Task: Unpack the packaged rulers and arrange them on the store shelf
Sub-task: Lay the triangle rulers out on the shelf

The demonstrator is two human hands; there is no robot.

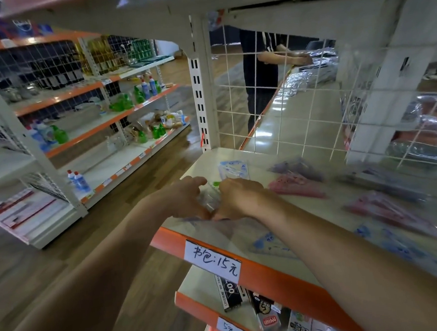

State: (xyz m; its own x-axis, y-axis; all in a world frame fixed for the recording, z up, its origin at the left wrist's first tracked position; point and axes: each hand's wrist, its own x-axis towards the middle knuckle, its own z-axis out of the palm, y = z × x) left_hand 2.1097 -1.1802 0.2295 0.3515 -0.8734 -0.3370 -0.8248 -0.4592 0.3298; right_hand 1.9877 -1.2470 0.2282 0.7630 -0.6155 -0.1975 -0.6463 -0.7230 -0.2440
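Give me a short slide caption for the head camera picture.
Left hand and right hand hold a clear ruler packet on the shelf, beside pink ruler sets.

The handwritten white tag (pixel 212 261) on the orange shelf edge (pixel 271 272) reads "书包:15元". The smaller tag (pixel 231 330) one level down just says "5元". The black box (pixel 230 292) under there shows a big "00", and its other print is too blurry to read.
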